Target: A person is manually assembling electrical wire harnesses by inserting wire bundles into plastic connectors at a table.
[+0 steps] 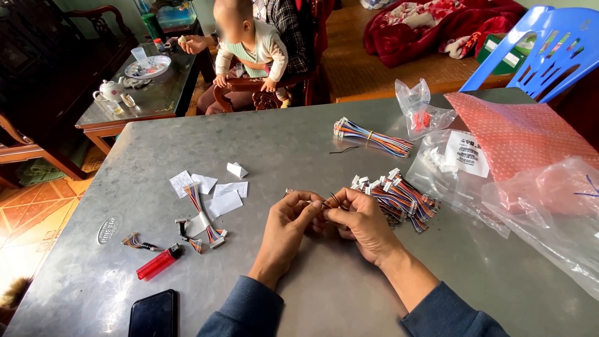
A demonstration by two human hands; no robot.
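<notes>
Dark phone lies at the near edge, about 7 o'clock from our hands, with a red lighter just beyond it. Our left hand and right hand meet at centre of the grey metal table, fingertips pinched on a thin wire piece. Loose pile of coloured wire harnesses sits at 2 o'clock, touching clear plastic bags. Paper slips at 10 o'clock. Blue chair at 1 o'clock; tea table at 11 o'clock.

Thin multicoloured wire bundle (mostly hidden) between fingertips
</notes>
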